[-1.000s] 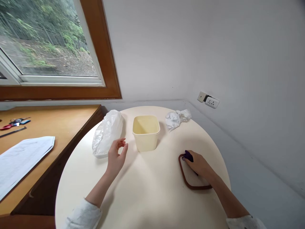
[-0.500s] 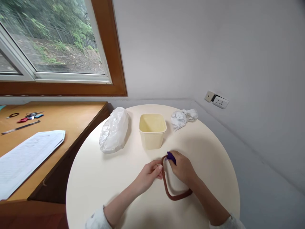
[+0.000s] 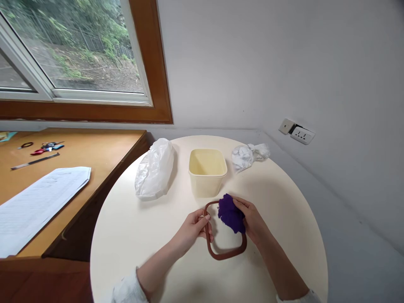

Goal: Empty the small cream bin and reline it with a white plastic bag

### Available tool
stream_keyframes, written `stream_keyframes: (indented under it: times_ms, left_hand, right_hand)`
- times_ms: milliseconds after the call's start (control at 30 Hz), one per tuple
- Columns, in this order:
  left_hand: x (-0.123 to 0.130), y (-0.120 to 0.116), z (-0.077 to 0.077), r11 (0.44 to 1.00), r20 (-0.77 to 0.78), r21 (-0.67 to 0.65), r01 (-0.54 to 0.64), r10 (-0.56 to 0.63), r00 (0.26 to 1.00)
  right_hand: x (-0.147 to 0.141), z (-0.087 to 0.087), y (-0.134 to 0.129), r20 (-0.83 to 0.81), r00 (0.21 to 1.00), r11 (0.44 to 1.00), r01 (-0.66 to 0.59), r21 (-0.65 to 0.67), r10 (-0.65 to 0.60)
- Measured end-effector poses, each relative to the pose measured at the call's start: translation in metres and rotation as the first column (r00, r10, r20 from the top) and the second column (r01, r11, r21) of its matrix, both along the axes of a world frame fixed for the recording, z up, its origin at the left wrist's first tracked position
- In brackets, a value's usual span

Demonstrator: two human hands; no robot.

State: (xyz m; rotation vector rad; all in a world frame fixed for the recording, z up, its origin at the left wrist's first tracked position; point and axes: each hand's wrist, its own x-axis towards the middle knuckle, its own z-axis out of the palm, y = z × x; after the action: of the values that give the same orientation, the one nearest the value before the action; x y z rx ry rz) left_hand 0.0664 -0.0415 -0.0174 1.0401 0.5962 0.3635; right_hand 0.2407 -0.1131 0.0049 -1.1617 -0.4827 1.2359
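My left hand [image 3: 192,229] grips the left side of a brown rounded-square rim [image 3: 225,255], thumb on top and fingers beneath. The rim is held above the round table, tilted toward me. A crumpled purple cloth [image 3: 231,213] is pinched in my right hand [image 3: 254,221]. It lies over the upper right part of the rim and hides that corner. Just beyond stands an open cream plastic bin [image 3: 206,185], upright.
A white plastic bag [image 3: 155,170] lies at the left on the round table [image 3: 132,248]; a smaller knotted bag [image 3: 248,156] is at the back right. Papers [image 3: 47,202], keys [image 3: 49,146] and a pen-like stick [image 3: 34,161] rest on the wooden desk at left.
The purple cloth, earlier bunched up in my right hand, now hangs spread out and more visible. The rim has shifted slightly left relative to the bin. The camera view has turned a little.
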Motion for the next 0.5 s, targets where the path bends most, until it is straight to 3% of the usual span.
stream_keyframes:
  times_ms: [167,267,500]
  left_hand:
    - [-0.001,0.002,0.001,0.979,0.045,-0.202,-0.015,0.025,0.999]
    - [-0.002,0.004,0.002,0.954,0.071,-0.3,-0.003,0.025,0.997]
    - [-0.002,0.002,0.006,0.964,0.126,-0.26,0.048,-0.015,0.992]
  right_hand:
    - [-0.006,0.001,-0.001,-0.025,0.996,0.993,-0.089,0.075,0.091]
    - [-0.01,-0.002,-0.002,0.043,0.989,0.984,-0.144,0.105,0.141]
    - [-0.027,-0.002,-0.002,0.303,0.917,0.951,-0.297,0.089,0.258]
